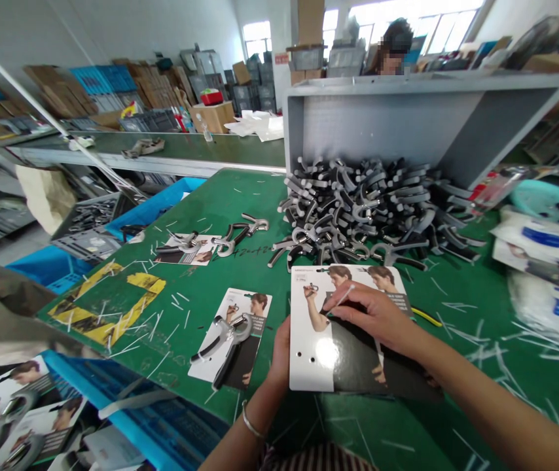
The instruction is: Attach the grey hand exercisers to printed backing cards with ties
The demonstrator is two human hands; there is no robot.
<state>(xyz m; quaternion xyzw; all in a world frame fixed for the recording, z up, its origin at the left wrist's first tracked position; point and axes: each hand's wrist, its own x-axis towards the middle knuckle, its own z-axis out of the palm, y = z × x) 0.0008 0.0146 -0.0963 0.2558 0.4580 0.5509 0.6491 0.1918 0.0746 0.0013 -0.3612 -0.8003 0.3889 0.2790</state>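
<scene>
My left hand (279, 356) grips the left edge of a printed backing card (316, 340) lying on the green table (220, 275). My right hand (372, 314) rests on top of that card and pinches a thin white tie (344, 296) between its fingertips. To the left lies another card with a hand gripper fastened on it (230, 337). A big heap of grey and black hand grippers (362, 212) sits just behind the card.
Two more grippers and a card (211, 245) lie at mid-table. White ties are scattered over the table. A grey shelf unit (421, 118) stands behind the heap. Blue crates with cards (24, 405) are at the lower left, packets (544, 248) at right. A person works beyond.
</scene>
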